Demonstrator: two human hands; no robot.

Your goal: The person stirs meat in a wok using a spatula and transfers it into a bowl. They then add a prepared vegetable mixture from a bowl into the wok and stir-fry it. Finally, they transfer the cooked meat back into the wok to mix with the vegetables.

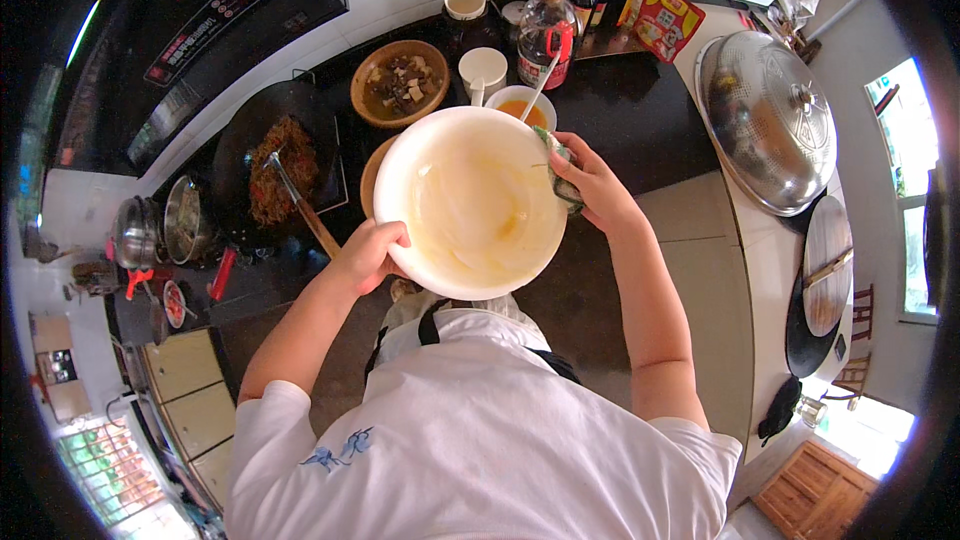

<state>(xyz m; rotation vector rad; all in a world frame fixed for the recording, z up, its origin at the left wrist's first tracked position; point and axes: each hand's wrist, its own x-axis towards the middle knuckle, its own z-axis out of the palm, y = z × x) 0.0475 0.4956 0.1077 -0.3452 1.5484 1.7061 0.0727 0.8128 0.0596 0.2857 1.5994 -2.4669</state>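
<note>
You hold the big white bowl (pixel 470 202) up over the dark surface (pixel 640 110), and everything else is best placed against it. Your left hand (pixel 368 252) is clenched on the bowl's lower left rim, fingers (pixel 385 236) curled over the edge; your right hand (pixel 590 183) presses a greenish cloth (pixel 562 172) against the right rim, fingers grasping the cloth and the rim together. The bowl looks nearly empty, with only a yellowish film inside, so keep it level, hold the left grip firm, and work the cloth along the rim with short strokes rather than one long sweep that might tip it. Just behind the bowl sits a small bowl of orange liquid (pixel 522 106) with a spoon in it, close enough to knock. Left of the bowl, a black wok (pixel 275 160) holds brown stir-fried food, and its wooden spatula handle (pixel 305 215) points toward your left wrist; mind that. Behind the bowl stand a wooden bowl of food (pixel 400 83), a white cup (pixel 482 68) and a bottle (pixel 548 35). Well to the right lies a large metal lid (pixel 770 120).
</note>
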